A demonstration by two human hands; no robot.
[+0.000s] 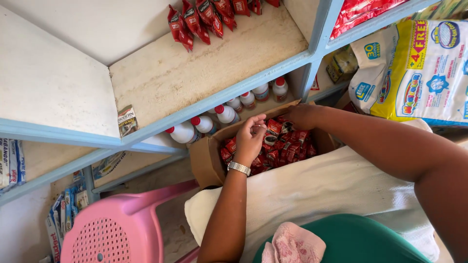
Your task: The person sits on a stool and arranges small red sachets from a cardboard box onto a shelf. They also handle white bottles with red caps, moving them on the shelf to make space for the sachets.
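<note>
Reaching into the open brown cardboard box (207, 158), we have both hands among the small red foil sachets (287, 146) that fill it. Our left hand (250, 139), a silver metal watch (239, 168) on its wrist, is curled with the fingers pinched narrow on a red sachet at the top of the heap. Our right hand (302, 117) lies at the box's far rim, toward one o'clock; whether it grips anything we cannot tell.

The step in hand looks like picking sachets out of the box. The next move seems to call for a clean pinch on a few packets and a lift toward the pale wooden shelf (204, 73) at twelve o'clock, where a strip of matching red sachets (204, 17) already lies.

White plastic bottles with red caps (214, 122) stand under that shelf at eleven o'clock; a pink plastic stool (122, 229) sits at eight o'clock. The box's depth is hidden, the right fingertips are out of sight, and the upper strip is cut off by the frame edge.
</note>
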